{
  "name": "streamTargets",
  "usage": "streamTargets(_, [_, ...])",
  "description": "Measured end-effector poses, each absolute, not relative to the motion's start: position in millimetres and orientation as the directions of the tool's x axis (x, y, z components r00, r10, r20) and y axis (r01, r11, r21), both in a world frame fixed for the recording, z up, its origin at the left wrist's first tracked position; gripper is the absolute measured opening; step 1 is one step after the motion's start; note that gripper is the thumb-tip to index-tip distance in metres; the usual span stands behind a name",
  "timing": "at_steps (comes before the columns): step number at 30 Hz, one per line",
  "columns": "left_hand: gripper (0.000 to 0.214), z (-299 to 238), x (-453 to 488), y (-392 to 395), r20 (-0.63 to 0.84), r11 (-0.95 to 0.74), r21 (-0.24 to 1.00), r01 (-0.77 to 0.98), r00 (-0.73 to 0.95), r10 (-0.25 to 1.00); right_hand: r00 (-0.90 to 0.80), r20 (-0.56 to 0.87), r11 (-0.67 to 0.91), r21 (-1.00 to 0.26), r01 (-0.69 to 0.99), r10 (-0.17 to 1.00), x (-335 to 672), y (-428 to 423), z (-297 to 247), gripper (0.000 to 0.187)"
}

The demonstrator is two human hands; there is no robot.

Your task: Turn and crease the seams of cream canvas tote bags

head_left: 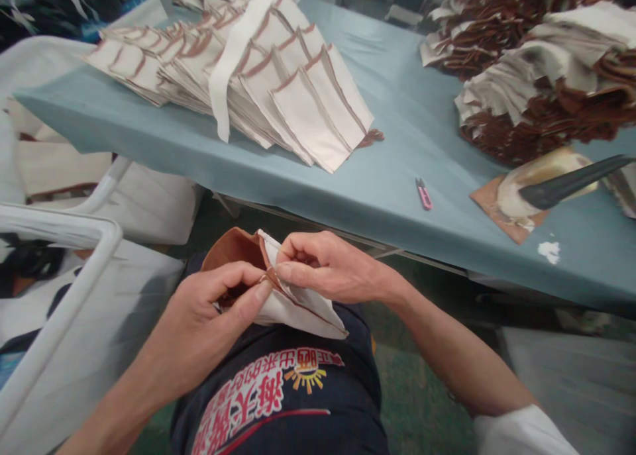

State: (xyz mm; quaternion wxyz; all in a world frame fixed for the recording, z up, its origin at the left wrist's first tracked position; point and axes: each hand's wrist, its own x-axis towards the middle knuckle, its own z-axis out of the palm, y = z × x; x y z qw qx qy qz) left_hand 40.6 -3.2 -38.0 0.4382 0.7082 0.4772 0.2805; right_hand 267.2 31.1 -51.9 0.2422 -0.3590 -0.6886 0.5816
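Observation:
A white fabric piece with brown edging and a brown inner side [308, 314] lies on my lap, over a dark printed apron [278, 402]. My left hand [213, 319] pinches its brown edge between thumb and forefinger. Close beside it, my right hand [328, 266] is closed too, with thumb and forefinger together at the same edge. The fingertips of both hands nearly meet there. Whether a thread or another small thing is between the right fingertips I cannot make out.
On the blue-covered table [392, 110] lie overlapping white pieces with brown edges [318, 110], pink thread snips [424, 195], and a pot of pale paste with a dark-handled brush [517, 190]. Brown and white bundles [541, 104] are heaped at right. A white-framed cart [109, 236] stands at left.

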Motion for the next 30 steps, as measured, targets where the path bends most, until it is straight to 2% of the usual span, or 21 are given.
streamTargets(3, [0.030,-39,41,-6,0.015,-0.196,0.877,0.439,0.383,0.924,-0.584,-0.076,0.073,-0.971,0.227,0.808,267,20,-52,0.029])
streamTargets(6, [0.028,-41,39,-7,0.025,-0.220,0.872,0.437,0.408,0.912,-0.508,-0.002,0.165,-0.945,0.283,0.861,263,9,-52,0.022])
streamTargets(9, [0.031,-39,37,-4,0.016,-0.240,0.869,0.432,0.462,0.887,-0.458,0.031,0.184,-0.939,0.292,0.889,259,1,-53,0.016])
streamTargets(13, [0.037,-37,29,-1,0.000,-0.291,0.853,0.434,0.558,0.830,-0.459,-0.010,0.122,-0.959,0.255,0.888,257,-2,-56,0.015])
streamTargets(17, [0.033,-43,22,-4,0.057,-0.373,0.832,0.411,0.605,0.794,-0.500,-0.038,0.074,-0.977,0.202,0.865,256,0,-60,0.018])
streamTargets(23, [0.036,-52,28,-12,0.054,-0.314,0.830,0.461,0.493,0.868,-0.444,-0.061,0.043,-0.975,0.220,0.894,248,-6,-62,0.015])
streamTargets(30, [0.035,-62,26,-16,0.045,-0.222,0.906,0.361,0.438,0.898,-0.359,-0.185,-0.145,-0.980,0.134,0.915,237,-19,-64,0.014])
